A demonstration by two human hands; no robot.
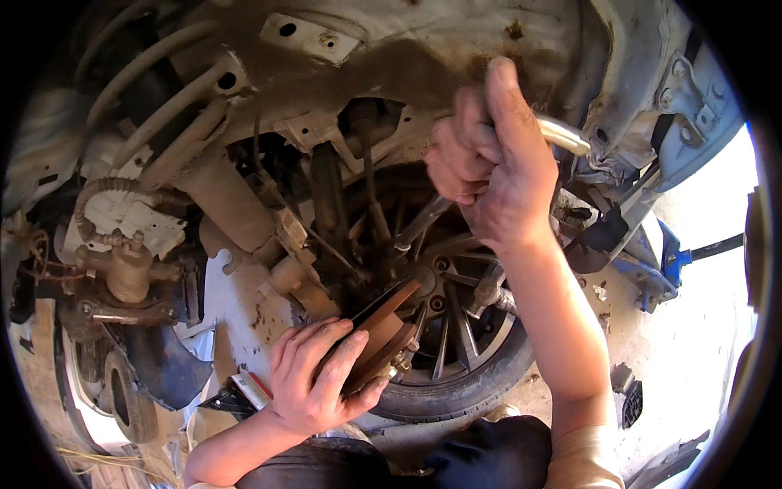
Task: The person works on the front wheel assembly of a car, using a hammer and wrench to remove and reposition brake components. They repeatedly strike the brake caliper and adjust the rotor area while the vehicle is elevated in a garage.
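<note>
The left hand [314,379] lies down and to the left of the wheel [440,287]; its fingers and thumb pinch the rusty brown disc [379,334], which tilts in front of the wheel's lower left side; the disc looks heavy, so a full, firm grip would be best, with skin kept off the bolts [401,361]; the right hand [501,159], up and right of the wheel's middle, is curled with its thumb out; I cannot tell if it grips the pale bar [564,136] just behind it.

Wheel [466,330] partly hidden behind brown disc [380,332]
</note>
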